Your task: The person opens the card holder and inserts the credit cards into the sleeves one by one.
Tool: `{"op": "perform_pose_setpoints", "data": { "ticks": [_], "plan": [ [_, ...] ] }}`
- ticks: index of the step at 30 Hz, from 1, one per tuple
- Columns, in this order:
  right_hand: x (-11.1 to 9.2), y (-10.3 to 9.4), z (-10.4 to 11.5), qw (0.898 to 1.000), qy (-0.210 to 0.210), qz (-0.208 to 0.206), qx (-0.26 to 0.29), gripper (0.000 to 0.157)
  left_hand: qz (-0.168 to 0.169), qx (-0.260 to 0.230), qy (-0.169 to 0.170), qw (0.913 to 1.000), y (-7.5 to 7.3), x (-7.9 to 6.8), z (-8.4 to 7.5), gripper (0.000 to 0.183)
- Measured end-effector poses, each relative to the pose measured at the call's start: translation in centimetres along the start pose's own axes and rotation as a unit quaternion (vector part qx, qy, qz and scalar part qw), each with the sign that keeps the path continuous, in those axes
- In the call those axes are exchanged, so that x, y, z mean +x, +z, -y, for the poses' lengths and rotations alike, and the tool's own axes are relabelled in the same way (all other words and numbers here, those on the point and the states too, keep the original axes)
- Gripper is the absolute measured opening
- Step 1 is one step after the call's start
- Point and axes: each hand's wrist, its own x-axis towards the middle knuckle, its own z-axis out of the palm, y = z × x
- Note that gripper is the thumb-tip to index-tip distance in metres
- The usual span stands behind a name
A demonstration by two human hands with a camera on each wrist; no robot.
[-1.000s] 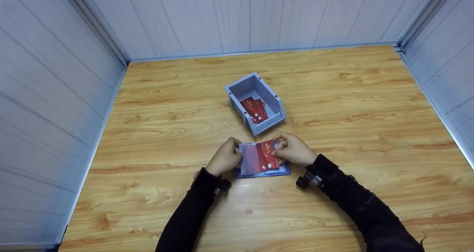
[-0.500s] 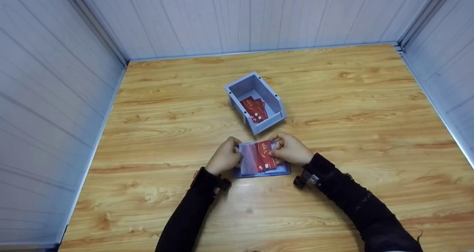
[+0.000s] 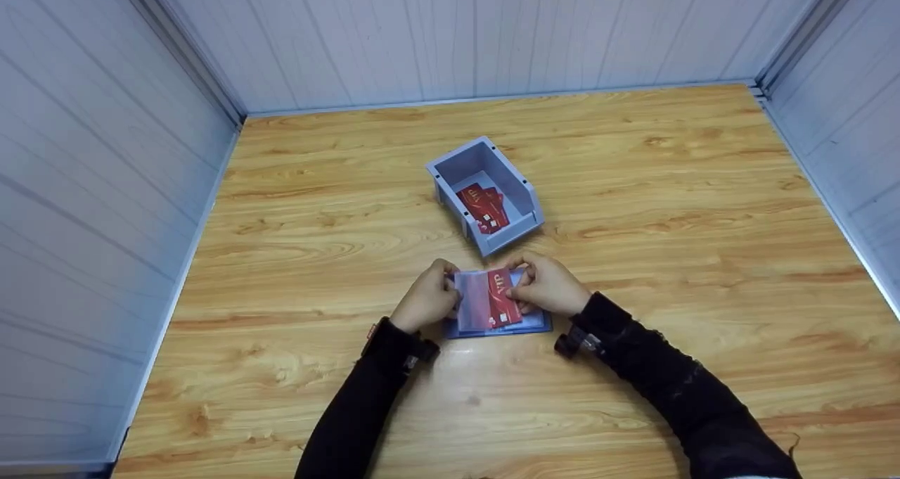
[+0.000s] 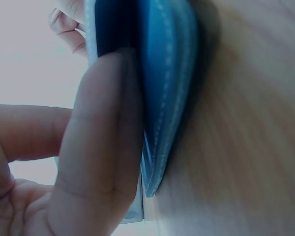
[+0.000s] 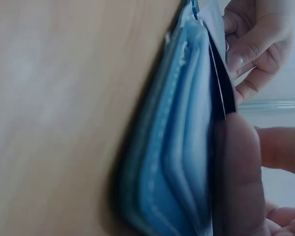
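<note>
Grey plastic bin (image 3: 484, 194) w/ a few red cards (image 3: 483, 208) inside sits mid wooden table (image 3: 668, 205), open front angled toward near edge; pale panelled walls (image 3: 450, 36) on three sides.

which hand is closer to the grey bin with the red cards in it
Right. The right hand sits just below the grey bin's near corner, pinching a red card. The left hand is lower and further left, holding the blue card holder.
</note>
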Motion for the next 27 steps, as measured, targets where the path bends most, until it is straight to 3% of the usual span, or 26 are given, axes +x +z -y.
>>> {"op": "perform_pose_setpoints", "data": {
  "ticks": [9, 20, 27],
  "plan": [
    [0.1, 0.5, 0.3, 1.0, -0.01, -0.007, 0.0, 0.039, 0.002, -0.015, -0.003, 0.9999, 0.1, -0.1, 0.1, 0.033],
    [0.4, 1.3, 0.7, 1.0, 0.006, 0.008, 0.004, 0.041, 0.003, -0.025, -0.003, 0.9997, 0.2, 0.0, 0.0, 0.032],
    [0.3, 1.3, 0.9, 1.0, 0.013, -0.011, 0.008, 0.041, 0.0, -0.03, 0.005, 0.9995, 0.2, 0.2, 0.1, 0.034]
  ]
}}
